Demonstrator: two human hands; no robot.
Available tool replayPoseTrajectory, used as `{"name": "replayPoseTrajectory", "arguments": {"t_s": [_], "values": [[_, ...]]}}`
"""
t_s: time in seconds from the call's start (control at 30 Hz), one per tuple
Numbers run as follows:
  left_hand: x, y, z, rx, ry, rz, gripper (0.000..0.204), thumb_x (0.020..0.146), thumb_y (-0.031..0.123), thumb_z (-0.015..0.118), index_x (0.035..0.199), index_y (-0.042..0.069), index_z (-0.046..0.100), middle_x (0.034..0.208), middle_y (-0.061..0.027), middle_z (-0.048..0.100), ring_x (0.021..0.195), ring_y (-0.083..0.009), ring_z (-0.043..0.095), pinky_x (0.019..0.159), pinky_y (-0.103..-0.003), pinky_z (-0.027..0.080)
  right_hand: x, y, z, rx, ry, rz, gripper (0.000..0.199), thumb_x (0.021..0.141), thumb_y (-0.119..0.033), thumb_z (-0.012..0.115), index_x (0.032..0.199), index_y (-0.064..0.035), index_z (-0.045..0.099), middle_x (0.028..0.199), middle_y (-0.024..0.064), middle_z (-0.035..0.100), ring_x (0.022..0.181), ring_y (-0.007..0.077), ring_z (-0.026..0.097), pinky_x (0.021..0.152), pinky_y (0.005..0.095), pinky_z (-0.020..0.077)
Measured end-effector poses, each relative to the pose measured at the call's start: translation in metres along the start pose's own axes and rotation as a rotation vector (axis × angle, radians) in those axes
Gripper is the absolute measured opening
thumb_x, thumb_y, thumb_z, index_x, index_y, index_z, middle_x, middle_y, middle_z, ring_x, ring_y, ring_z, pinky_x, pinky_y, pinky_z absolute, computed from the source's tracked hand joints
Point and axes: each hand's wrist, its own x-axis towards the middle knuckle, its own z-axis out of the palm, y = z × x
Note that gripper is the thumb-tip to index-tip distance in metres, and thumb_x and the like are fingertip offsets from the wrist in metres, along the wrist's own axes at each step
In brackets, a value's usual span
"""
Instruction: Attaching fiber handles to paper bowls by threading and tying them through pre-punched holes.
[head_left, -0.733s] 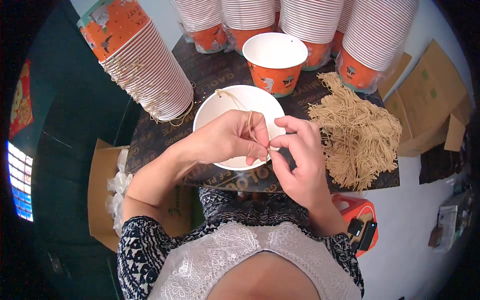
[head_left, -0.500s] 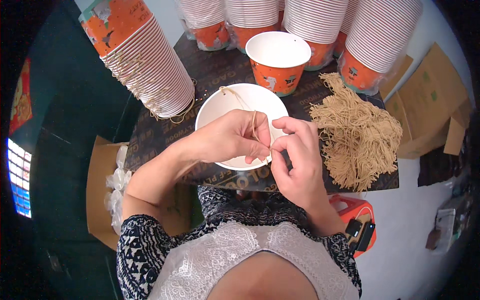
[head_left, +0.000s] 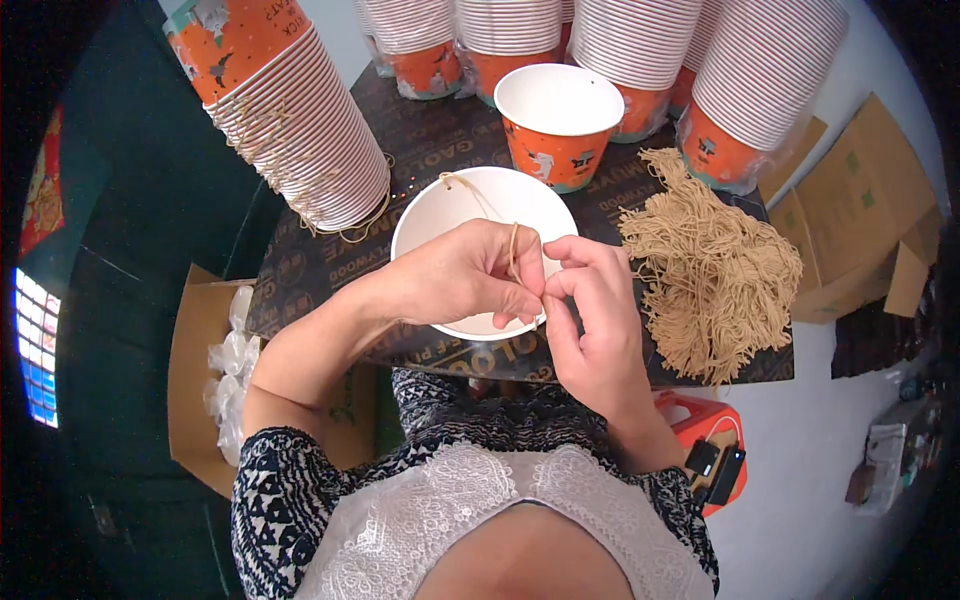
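A white-lined paper bucket (head_left: 420, 235) stands on the table in front of me, its mouth facing up. Tan cord (head_left: 462, 184) passes through its far rim and runs across the inside to my fingers. My left hand (head_left: 480, 270) is closed in a pinch on the cord near the bucket's near right rim. Against it, my right hand (head_left: 598, 320) also pinches, thumb and forefinger meeting at the cord's end by the rim. The fingertips partly hide the cord there, so a knot cannot be made out.
On the right lies a heap of tan cords (head_left: 715, 270). Behind the bucket stands another orange bucket (head_left: 560, 105), with tall wrapped bucket stacks (head_left: 765, 80) at the back. A leaning stack of corded buckets (head_left: 310, 130) rises at left. Cardboard boxes (head_left: 850, 215) and a red stool (head_left: 690, 412) flank the table.
Both hands stay at the bucket's rim with fingertips together. My right hand has shifted very slightly; the view has tilted a little.
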Motion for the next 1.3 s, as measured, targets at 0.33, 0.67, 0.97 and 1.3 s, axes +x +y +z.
{"name": "replayPoseTrajectory", "arguments": {"t_s": [0.33,0.67,0.97,1.3], "values": [[0.002,0.002,0.000,0.003,-0.055,-0.044,0.005,0.089,-0.002,0.062,0.089,-0.001,0.057,0.079,-0.0055,0.064,0.073,-0.0116,0.061,0.070,-0.025,0.048,-0.007,-0.008,0.002,0.051,0.040,0.061,0.013,0.082,0.006,0.061,0.091,-0.0001,0.054,0.119,0.0199,0.054,0.101,0.0351,0.052,0.088,0.0437,0.0443],[0.004,0.004,-0.001,0.016,-0.023,-0.084,0.007,0.088,-0.002,0.066,0.086,-0.001,0.059,0.081,-0.0066,0.066,0.075,-0.0127,0.064,0.072,-0.025,0.050,-0.014,-0.011,0.008,-0.172,0.143,-0.134,0.023,0.074,0.007,0.067,0.093,-0.0032,0.058,0.117,0.0159,0.057,0.101,0.0343,0.053,0.086,0.0444,0.0421],[-0.004,0.001,0.007,0.046,-0.009,-0.005,0.016,0.080,-0.008,0.070,0.085,0.001,0.058,0.088,-0.0042,0.063,0.085,-0.0111,0.061,0.078,-0.025,0.049,-0.007,0.009,-0.009,-0.281,0.092,-0.097,0.016,0.079,-0.002,0.066,0.093,-0.0071,0.061,0.108,0.0050,0.061,0.106,0.0313,0.053,0.091,0.0449,0.0349],[-0.017,-0.006,0.037,0.848,0.320,0.586,0.018,0.081,-0.004,0.065,0.088,0.002,0.049,0.083,-0.0151,0.051,0.068,-0.0355,0.059,0.059,-0.042,0.049,0.001,-0.005,-0.016,-0.211,-0.095,-0.002,0.016,0.077,-0.003,0.066,0.093,-0.0067,0.066,0.099,0.0049,0.056,0.107,0.0295,0.047,0.093,0.0453,0.0322]]}}
